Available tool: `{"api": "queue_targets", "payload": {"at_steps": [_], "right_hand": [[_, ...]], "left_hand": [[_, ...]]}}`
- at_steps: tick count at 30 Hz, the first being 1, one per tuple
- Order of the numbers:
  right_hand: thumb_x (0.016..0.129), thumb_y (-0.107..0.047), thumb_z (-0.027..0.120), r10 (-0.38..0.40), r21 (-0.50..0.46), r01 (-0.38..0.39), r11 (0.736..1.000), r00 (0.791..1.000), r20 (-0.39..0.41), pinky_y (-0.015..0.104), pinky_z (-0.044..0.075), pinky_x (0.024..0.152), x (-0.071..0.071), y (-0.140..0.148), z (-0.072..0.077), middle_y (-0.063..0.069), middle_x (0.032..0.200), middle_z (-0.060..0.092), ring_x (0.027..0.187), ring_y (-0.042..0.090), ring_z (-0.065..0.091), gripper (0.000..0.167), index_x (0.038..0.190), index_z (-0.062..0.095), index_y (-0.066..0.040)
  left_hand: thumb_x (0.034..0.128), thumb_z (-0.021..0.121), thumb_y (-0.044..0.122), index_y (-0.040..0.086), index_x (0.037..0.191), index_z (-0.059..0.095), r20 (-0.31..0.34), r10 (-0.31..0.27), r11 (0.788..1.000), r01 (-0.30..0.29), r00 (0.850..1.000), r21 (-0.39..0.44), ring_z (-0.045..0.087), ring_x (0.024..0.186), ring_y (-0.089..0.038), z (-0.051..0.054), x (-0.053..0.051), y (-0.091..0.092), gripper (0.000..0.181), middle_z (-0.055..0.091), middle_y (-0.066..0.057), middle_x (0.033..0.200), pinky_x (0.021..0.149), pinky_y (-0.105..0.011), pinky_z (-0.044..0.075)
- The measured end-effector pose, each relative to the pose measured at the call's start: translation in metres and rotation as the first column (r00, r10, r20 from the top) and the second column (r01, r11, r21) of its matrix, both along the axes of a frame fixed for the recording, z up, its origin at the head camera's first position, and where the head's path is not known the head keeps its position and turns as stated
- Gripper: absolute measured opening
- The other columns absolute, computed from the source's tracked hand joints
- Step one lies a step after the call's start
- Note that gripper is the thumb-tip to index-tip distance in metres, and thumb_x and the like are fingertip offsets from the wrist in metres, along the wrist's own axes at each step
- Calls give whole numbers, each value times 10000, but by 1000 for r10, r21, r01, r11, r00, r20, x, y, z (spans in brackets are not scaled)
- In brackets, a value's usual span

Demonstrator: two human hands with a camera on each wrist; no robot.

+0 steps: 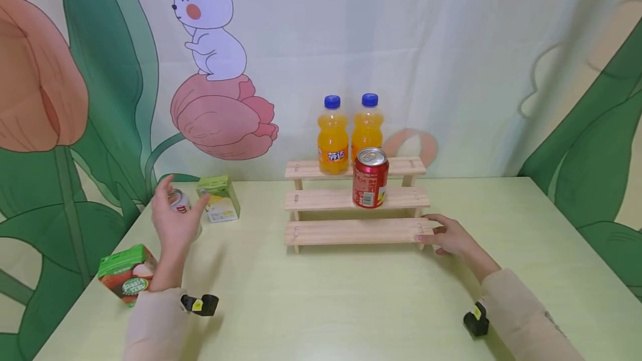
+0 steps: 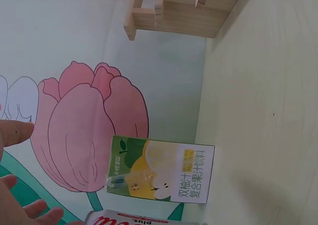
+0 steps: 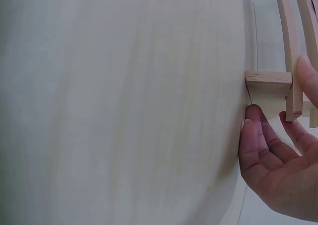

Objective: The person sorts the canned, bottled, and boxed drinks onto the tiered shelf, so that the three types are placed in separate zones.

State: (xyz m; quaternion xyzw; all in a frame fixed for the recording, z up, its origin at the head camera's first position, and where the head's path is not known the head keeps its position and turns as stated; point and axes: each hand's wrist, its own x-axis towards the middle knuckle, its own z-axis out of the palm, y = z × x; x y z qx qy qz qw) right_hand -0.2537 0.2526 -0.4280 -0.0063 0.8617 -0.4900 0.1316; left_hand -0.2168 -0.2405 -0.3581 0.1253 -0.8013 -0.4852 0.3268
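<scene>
On the left, my left hand [image 1: 175, 226] hovers with fingers and thumb spread behind a silver can [image 1: 179, 201], whose lower part it hides. That can's red-lettered edge shows low in the left wrist view. Beside the thumb stands a green and yellow juice carton [image 1: 219, 199]. My right hand [image 1: 453, 235] grips the right end of the bottom step of a wooden three-step rack [image 1: 346, 231], thumb on the board and fingers below in the right wrist view. A red can [image 1: 370, 178] stands upright on the middle step.
Two orange soda bottles with blue caps stand on the top step, the left bottle [image 1: 333, 138] fully visible, the right bottle [image 1: 368, 127] partly behind the red can. A green and red carton [image 1: 129, 273] sits beside my left forearm. A printed curtain [image 1: 451, 60] hangs behind the table [image 1: 321, 305].
</scene>
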Motion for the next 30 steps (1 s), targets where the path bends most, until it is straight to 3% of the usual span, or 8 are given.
{"api": "queue_targets", "payload": {"at_steps": [5, 10, 13, 21, 30], "right_hand": [[817, -240, 684, -6, 4, 6, 1000, 1000, 2, 306, 481, 608, -1, -1, 1, 272, 1152, 506, 834, 220, 542, 703, 1363, 318, 8], [769, -316, 724, 7, -22, -8, 1000, 1000, -9, 294, 477, 594, -3, 2, -1, 254, 1106, 530, 796, 205, 543, 746, 1343, 354, -14], [750, -351, 735, 10, -23, -10, 1000, 1000, -3, 289, 476, 598, -3, 3, -2, 256, 1112, 518, 788, 203, 538, 781, 1342, 350, -16], [813, -255, 689, -4, 12, 4, 1000, 1000, -1, 307, 480, 593, 0, 0, 0, 261, 1126, 511, 812, 206, 529, 726, 1364, 307, 25], [820, -244, 681, -10, 5, 10, 1000, 1000, 9, 304, 483, 614, -1, 0, -1, 283, 1171, 492, 842, 213, 539, 709, 1368, 311, 13]], "left_hand": [[798, 690, 190, 124, 1367, 350, -20, 105, 994, -105, 994, 36, 366, 1184, -291, -9, -4, -7, 666, 391, -143, 1317, 943, -485, 321], [793, 684, 220, 136, 1371, 344, -6, 157, 984, -156, 988, 90, 351, 1171, -279, -18, -6, -15, 675, 362, -138, 1315, 932, -472, 332], [783, 693, 240, 148, 1382, 326, 20, 173, 978, -174, 985, 114, 340, 1187, -278, -23, -8, -19, 709, 326, -140, 1330, 949, -462, 339], [789, 690, 278, 242, 1440, 172, 127, 198, 953, -221, 972, 206, 229, 1298, -247, -34, -14, -26, 832, 172, -80, 1440, 1044, -423, 263], [765, 702, 336, 286, 1451, 102, 206, 198, 921, -254, 958, 296, 193, 1327, -263, -44, -23, -31, 913, 128, -93, 1470, 1067, -440, 202]]}}
